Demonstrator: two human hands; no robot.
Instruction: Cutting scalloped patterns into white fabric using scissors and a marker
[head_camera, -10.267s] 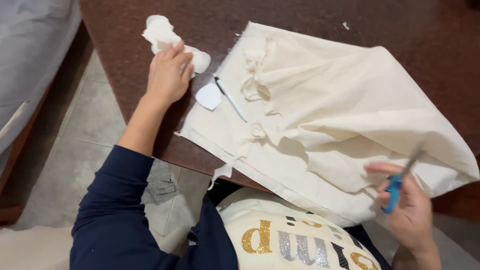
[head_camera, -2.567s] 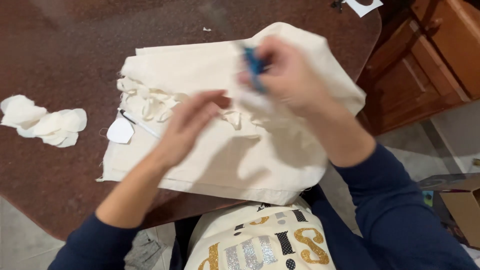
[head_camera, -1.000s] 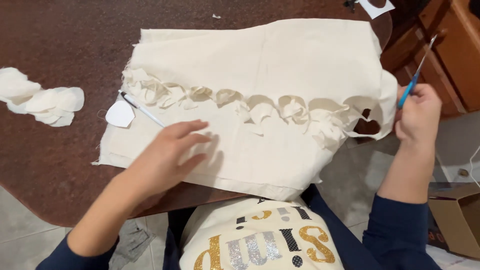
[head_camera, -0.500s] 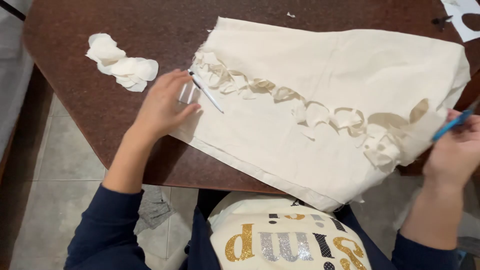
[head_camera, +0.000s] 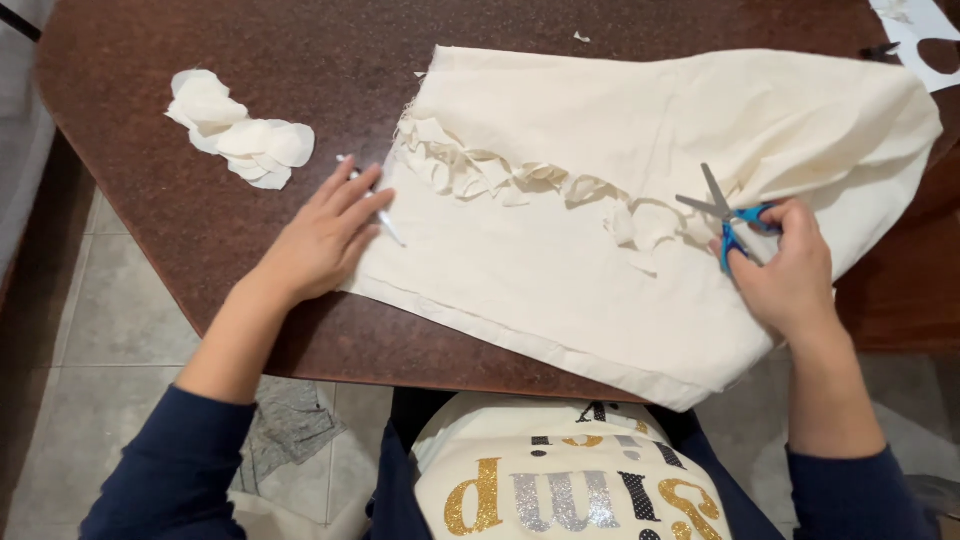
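Sleeves of dark blue cover both forearms of the seated person, nearest the viewer, above a cream shirt front with gold and silver lettering. Below the table edge, grey floor tiles and a crumpled grey cloth show.

The left hand lies palm down at the left edge of the cream fabric, fingers spread flat and slightly apart, gripping nothing. Its fingertips rest over a thin white pen that lies partly on the fabric's edge.

The right hand is closed around the blue handles of a pair of scissors; the blades stand slightly parted, points toward the far side, over the right part of the fabric.

The fabric is spread across the dark brown table, reaching from centre to the right edge. A ragged row of cut scallops runs across it from upper left toward the scissors.

Farther left, well apart from the fabric, a small pile of white cut pieces lies on the table. At the far right corner, a white paper sheet with a cut-out hole shows.
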